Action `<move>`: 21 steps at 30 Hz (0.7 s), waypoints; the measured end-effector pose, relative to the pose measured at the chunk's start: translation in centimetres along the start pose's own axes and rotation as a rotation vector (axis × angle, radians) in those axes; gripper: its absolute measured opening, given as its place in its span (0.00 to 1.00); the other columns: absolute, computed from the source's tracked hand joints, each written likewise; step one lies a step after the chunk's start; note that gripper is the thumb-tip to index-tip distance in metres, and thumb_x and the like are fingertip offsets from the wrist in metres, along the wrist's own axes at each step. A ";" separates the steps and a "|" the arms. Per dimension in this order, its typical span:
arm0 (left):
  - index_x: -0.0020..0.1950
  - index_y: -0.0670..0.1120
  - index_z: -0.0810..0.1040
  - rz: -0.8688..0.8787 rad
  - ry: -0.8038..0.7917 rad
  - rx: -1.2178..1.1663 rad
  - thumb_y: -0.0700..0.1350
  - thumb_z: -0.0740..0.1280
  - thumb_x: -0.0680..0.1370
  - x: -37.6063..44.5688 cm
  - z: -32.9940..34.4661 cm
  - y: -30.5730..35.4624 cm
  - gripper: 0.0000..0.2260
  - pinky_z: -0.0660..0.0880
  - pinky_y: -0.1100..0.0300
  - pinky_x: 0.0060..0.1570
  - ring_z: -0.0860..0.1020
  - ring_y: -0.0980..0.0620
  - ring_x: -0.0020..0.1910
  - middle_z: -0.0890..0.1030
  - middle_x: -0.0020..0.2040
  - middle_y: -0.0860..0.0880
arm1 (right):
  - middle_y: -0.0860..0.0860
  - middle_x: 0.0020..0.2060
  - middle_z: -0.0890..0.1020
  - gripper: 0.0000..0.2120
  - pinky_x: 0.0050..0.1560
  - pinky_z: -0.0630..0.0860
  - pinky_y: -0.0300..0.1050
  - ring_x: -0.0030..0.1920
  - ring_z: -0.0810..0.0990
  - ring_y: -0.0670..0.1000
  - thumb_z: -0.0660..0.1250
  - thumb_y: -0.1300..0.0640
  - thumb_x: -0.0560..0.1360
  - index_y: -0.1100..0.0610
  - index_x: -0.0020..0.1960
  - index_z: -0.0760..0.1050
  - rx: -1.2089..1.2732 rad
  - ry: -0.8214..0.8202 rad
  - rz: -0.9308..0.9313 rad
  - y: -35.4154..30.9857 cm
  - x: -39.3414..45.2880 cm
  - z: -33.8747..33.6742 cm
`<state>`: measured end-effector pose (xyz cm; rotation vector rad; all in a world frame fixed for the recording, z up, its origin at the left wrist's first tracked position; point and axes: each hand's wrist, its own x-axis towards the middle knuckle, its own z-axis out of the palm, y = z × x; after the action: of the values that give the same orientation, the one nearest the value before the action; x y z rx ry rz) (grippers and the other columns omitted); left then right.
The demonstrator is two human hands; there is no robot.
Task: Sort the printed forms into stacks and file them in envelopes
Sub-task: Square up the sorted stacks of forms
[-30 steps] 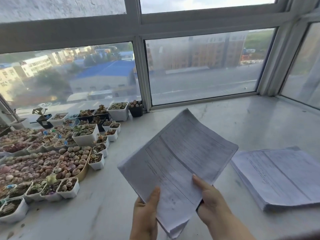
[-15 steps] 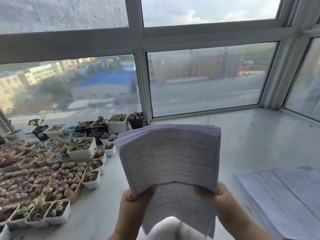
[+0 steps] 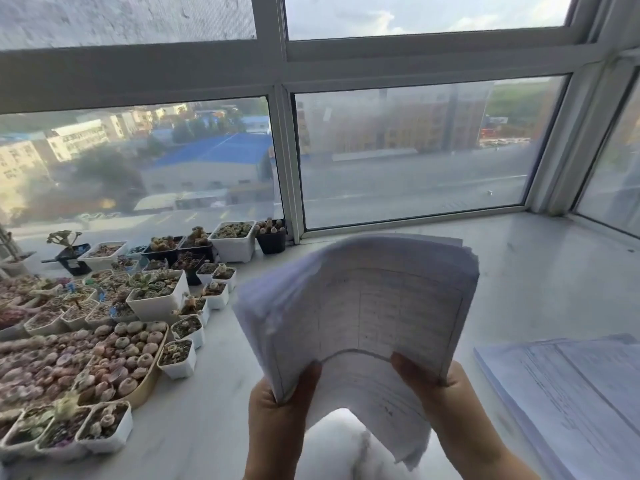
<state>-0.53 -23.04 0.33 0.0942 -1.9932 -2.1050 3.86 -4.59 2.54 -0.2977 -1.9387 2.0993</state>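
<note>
The left hand (image 3: 277,403) and the right hand (image 3: 440,389) each clamp a lower corner of the sheaf of printed forms (image 3: 363,306), thumbs on the facing page and the remaining fingers hidden behind the paper. The head view, the only view supplied, shows the sheaf held up off the window ledge (image 3: 540,271), bowed along its lower edge, with its top corners fanned and blurred. A flat stack of forms (image 3: 568,393) lies on the ledge to the right, near the right forearm and apart from the held sheaf. Trays of small succulent pots (image 3: 104,327) occupy the left of the ledge, close beside the held paper. No envelope is visible. Judged from this posture, the step in hand is squaring or leafing through the sheaf before sorting. To do it well, hold both corners evenly so that no sheet slips out of the fanned top. Flatten the bow before tapping the lower edge on bare ledge. Work toward the right, away from the pots, since a swinging corner could tip one or pick up grit. Lay sorted sheets squarely beside the existing stack.
</note>
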 end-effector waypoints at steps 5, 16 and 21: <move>0.42 0.48 0.84 0.025 -0.054 -0.071 0.54 0.79 0.61 1.3 -1.2 1.6 0.15 0.79 0.55 0.38 0.81 0.53 0.38 0.85 0.39 0.47 | 0.56 0.42 0.86 0.17 0.44 0.79 0.50 0.43 0.83 0.52 0.76 0.50 0.66 0.62 0.47 0.83 -0.082 -0.068 -0.084 -1.2 0.2 -0.9; 0.43 0.47 0.82 0.133 -0.064 -0.052 0.57 0.75 0.67 1.2 -0.1 5.2 0.15 0.78 0.51 0.37 0.80 0.51 0.37 0.84 0.39 0.46 | 0.55 0.40 0.86 0.12 0.41 0.80 0.45 0.40 0.83 0.51 0.75 0.51 0.66 0.57 0.45 0.84 0.055 -0.025 -0.148 -3.5 1.3 0.5; 0.45 0.47 0.84 0.083 -0.160 -0.104 0.59 0.75 0.61 1.8 -1.7 5.1 0.20 0.79 0.56 0.39 0.84 0.49 0.42 0.85 0.42 0.46 | 0.56 0.47 0.86 0.16 0.51 0.82 0.55 0.50 0.84 0.57 0.77 0.53 0.65 0.57 0.51 0.83 0.019 -0.122 -0.118 -3.2 1.3 -1.0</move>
<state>-1.31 -25.26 5.52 -0.1779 -1.9316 -2.2197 3.12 -3.01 5.64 -0.0509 -1.9500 2.1029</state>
